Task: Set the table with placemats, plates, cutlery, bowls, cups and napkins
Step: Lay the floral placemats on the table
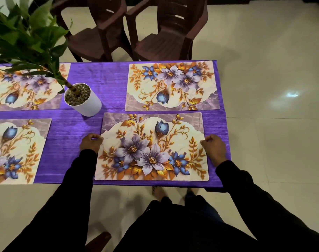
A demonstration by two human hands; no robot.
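A floral placemat [151, 148] lies flat near the front right edge of the purple-clothed table [78, 128]. My left hand [91, 142] pinches its left edge with curled fingers. At the opposite edge, my right hand [214, 145] pinches the mat the same way. A second placemat [172, 85] lies beyond it at the far right. Two more placemats sit at the left: a far placemat [26, 88] partly under plant leaves, and a near placemat [15, 151] cut off by the frame. No plates, cutlery, bowls, cups or napkins are in view.
A white pot [83, 100] with a leafy plant stands mid-table between the mats. Two dark brown plastic chairs [166, 31] stand behind the far edge. Glossy cream floor tiles [273, 106] spread to the right. My feet show under the front edge.
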